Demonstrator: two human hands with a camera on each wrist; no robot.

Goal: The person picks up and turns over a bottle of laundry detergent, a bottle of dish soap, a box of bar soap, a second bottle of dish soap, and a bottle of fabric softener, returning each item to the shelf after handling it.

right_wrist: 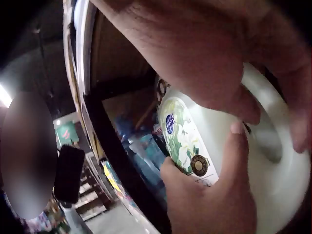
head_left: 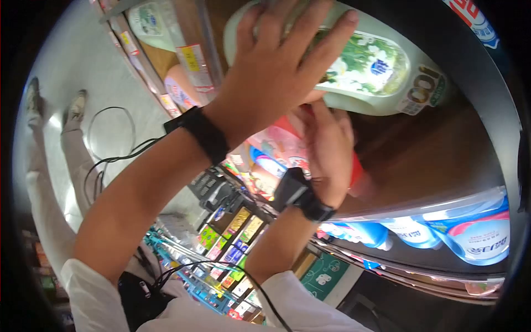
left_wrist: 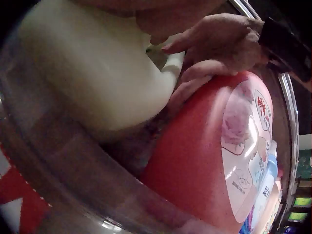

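Observation:
A pale green-white bottle (head_left: 379, 66) with a white-flower label lies tilted in the head view. My left hand (head_left: 276, 61) rests on it, fingers spread and fairly straight. Below, my right hand (head_left: 329, 149) is partly hidden beside the bottle; in the right wrist view this hand (right_wrist: 209, 53) curls its fingers through the bottle's handle (right_wrist: 268, 131). The left thumb and a finger touch the label side there. A red bottle (left_wrist: 195, 156) with a rose label stands close beside the pale bottle (left_wrist: 92, 73), just under the right hand (left_wrist: 219, 48) in the left wrist view.
Blue-and-white bottles (head_left: 475, 238) line a shelf behind a clear edge strip (head_left: 420, 205). Another pale bottle (head_left: 149, 25) is at upper left, near price tags. Cables (head_left: 133, 146) hang by the left forearm. A person's legs (head_left: 41, 182) show on the left; small packages fill a farther rack (head_left: 232, 243).

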